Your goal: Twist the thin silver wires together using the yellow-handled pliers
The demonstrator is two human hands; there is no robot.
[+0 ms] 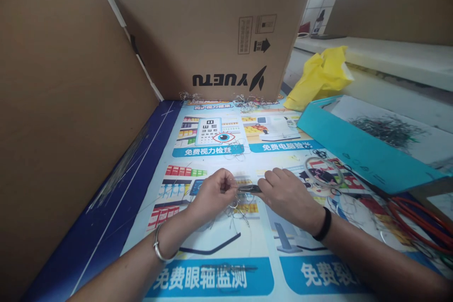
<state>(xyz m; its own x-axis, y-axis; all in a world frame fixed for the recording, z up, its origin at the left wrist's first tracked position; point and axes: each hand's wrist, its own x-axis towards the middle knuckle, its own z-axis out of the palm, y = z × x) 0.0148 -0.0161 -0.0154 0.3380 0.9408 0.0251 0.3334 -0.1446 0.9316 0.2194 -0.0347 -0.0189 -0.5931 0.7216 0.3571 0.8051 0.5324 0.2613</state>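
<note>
Over the printed sheet [247,163], my left hand [216,191] is closed in a pinch on a thin metal wire [238,188]. My right hand [286,193] is wrapped round pliers [250,188]; their narrow dark jaws point left and meet the wire at my left fingertips. The handles are hidden in my palm. Below the fingertips, a loose tangle of thin wires [239,212] lies against the sheet; I cannot tell which of them join the held one. Closer to me is a small bundle of straight dark wires [230,269].
A cardboard panel [198,33] closes off the back, another [63,104] the left. On the right, a blue box [354,151] holds a heap of cut wires [385,131]. Near it are a yellow bag [320,78], a clear ring-shaped roll [323,172] and orange-red loops [417,226].
</note>
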